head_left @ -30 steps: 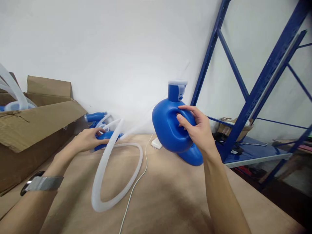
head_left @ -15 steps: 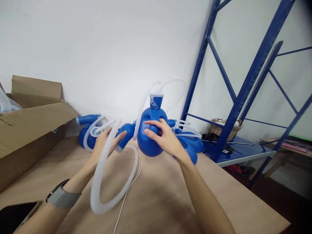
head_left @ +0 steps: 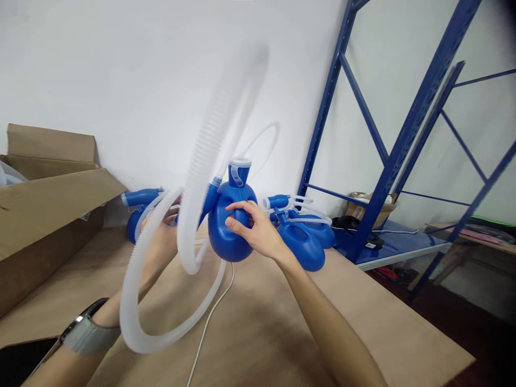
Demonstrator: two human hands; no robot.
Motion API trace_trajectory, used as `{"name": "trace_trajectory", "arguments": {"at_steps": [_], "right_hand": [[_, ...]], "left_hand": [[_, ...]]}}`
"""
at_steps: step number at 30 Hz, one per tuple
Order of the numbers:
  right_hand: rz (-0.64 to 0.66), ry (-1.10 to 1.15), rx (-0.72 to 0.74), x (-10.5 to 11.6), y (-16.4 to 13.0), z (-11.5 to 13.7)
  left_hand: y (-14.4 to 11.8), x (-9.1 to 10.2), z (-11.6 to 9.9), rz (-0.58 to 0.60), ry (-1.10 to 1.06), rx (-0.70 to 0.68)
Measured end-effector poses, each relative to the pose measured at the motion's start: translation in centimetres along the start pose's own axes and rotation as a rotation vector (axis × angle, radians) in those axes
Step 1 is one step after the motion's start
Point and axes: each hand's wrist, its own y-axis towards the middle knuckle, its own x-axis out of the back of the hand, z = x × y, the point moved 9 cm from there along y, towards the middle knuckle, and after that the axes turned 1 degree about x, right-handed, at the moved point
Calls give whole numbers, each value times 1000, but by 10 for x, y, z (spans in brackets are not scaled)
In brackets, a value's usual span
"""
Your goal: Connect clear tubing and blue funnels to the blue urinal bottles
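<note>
Fingers of the right hand (head_left: 258, 234) grip the blue bottle (head_left: 229, 226); the left hand (head_left: 163, 231), behind the white corrugated hose (head_left: 193, 215), has an unreadable grip.

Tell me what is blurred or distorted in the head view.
Head view: the white corrugated hose smears with motion blur near its top; the blue bottle under the right hand stays sharp; the blue rack bows from wide-angle distortion; lighting is soft and even.

Both arms are stretched out forward, forearms bare. Right hand (head_left: 256, 231) is up front, palm turned left, fingers curled in a grip with the thumb on top. Left hand (head_left: 163, 228) sits further left and is mostly hidden, so I can't really tell its grip. Left wrist has a watch on it.
</note>
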Motion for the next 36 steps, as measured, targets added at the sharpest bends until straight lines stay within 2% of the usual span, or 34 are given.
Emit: {"name": "trace_trajectory", "arguments": {"at_steps": [3,7,10,12,14,16,19,23,26,29,32,36], "right_hand": [[-17,84,-57,-10,1,-17],[-113,255,-115,-14,4,-40],[-130,393,-86,-15,7,-41],[-121,458,-81,-16,8,-39],[-134,482,-91,-13,8,-39],[-186,496,-96,-5,11,-41],[-273,554,-100,8,26,-42],[-293,614,-70,9,73,-39],[-257,647,-80,-7,114,-48],[-239,642,-129,-30,138,-73],[-230,629,-184,-54,141,-100],[-215,593,-262,-80,132,-121]], "left_hand": [[-14,-6,-22,8,63,-139],[-36,-20,-60,134,142,-415],[-46,-26,-77,222,154,-574],[-46,-28,-81,268,155,-616],[-42,-25,-81,288,146,-602],[-32,-19,-76,274,145,-530],[-12,-8,-55,245,123,-310],[10,-2,-18,300,120,-37],[17,-1,-5,434,149,28],[10,-4,-10,661,187,-15],[1,-1,-20,819,228,-64],[-4,7,-16,900,279,2]]}}
